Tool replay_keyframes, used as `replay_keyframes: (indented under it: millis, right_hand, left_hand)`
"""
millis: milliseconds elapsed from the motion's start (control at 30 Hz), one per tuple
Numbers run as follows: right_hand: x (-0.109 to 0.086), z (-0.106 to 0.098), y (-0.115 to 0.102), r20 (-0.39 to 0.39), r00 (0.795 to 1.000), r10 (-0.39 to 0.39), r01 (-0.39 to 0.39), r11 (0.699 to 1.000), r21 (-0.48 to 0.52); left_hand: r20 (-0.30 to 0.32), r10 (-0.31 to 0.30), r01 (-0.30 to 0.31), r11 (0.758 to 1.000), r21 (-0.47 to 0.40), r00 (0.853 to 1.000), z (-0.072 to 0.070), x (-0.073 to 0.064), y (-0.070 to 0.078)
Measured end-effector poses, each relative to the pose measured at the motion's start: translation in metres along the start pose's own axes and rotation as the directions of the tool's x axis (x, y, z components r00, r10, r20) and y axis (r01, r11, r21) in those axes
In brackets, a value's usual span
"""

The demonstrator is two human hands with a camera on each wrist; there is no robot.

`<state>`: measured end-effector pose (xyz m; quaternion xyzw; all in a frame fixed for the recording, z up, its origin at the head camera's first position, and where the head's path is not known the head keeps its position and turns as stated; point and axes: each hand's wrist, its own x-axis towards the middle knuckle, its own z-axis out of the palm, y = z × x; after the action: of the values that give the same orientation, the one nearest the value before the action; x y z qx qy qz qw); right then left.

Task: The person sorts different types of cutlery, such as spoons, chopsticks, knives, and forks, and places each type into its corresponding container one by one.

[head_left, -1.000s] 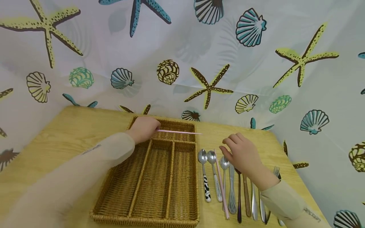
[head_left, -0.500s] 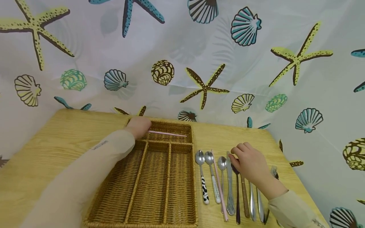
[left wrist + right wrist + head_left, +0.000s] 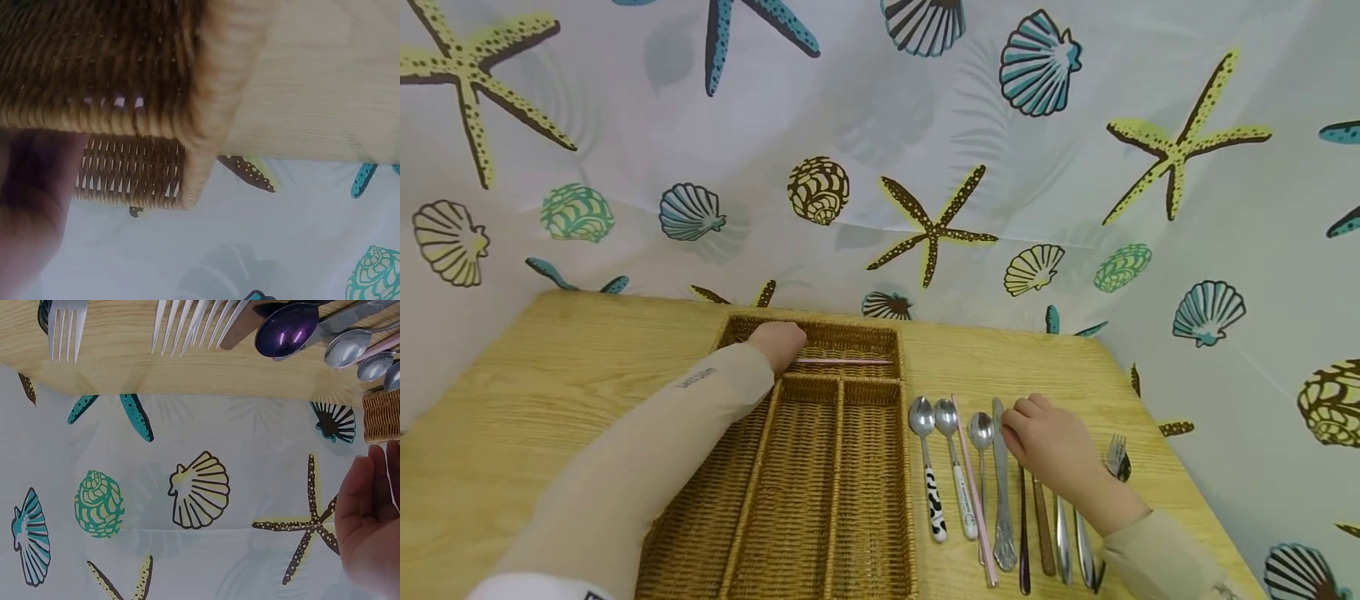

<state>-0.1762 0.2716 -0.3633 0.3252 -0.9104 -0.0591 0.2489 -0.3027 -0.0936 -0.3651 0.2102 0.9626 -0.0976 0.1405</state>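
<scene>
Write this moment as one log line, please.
left hand: at pink stick, back compartment of basket | left grip: hidden | right hand: over cutlery, nothing seen held

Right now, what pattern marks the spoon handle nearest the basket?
Black patches on a white handle, clearest in the head view.

Seashore-print sheet [image 3: 857, 83] around a pale wood-grain surface [image 3: 587, 358]
The whitish sheet rises along the far edge and both sides, printed with a brown starfish [image 3: 932, 231] near the middle, a yellow speckled starfish [image 3: 1177, 152] towards the right, a teal-striped scallop [image 3: 1039, 63] higher up and a green spiral shell [image 3: 577, 213] towards the left.
</scene>
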Motion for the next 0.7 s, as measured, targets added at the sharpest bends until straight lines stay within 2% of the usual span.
replay_keyframes:
  millis: [233, 333, 400, 500, 600, 700]
  right_hand:
    - [0.0, 0.007, -0.009, 0.093, 0.993, -0.066, 0.066, 0.998, 0.003]
    - [0.001, 0.011, -0.012, 0.125, 0.987, -0.101, 0.103, 0.995, -0.006]
    - [0.002, 0.017, -0.013, 0.138, 0.981, -0.134, 0.137, 0.99, -0.018]
    - [0.003, 0.027, -0.012, 0.135, 0.967, -0.214, 0.218, 0.976, -0.015]
    - [0.002, 0.036, -0.011, 0.131, 0.942, -0.31, 0.312, 0.95, 0.007]
    - [0.0, 0.042, -0.009, 0.156, 0.906, -0.393, 0.396, 0.918, 0.018]
  left_hand:
    - [0.05, -0.039, 0.036, 0.997, 0.062, 0.998, 0.001, -0.002, -0.003]
    - [0.036, -0.045, 0.043, 0.998, 0.048, 0.998, -0.005, -0.008, -0.004]
    - [-0.006, -0.042, 0.042, 0.999, 0.017, 0.999, -0.012, -0.015, -0.006]
    - [-0.104, -0.048, 0.039, 0.996, -0.084, 0.993, -0.025, -0.029, -0.007]
    - [-0.194, -0.066, 0.032, 0.985, -0.171, 0.979, -0.039, -0.045, -0.006]
    - [-0.242, -0.084, 0.022, 0.968, -0.248, 0.967, -0.049, -0.058, 0.0]
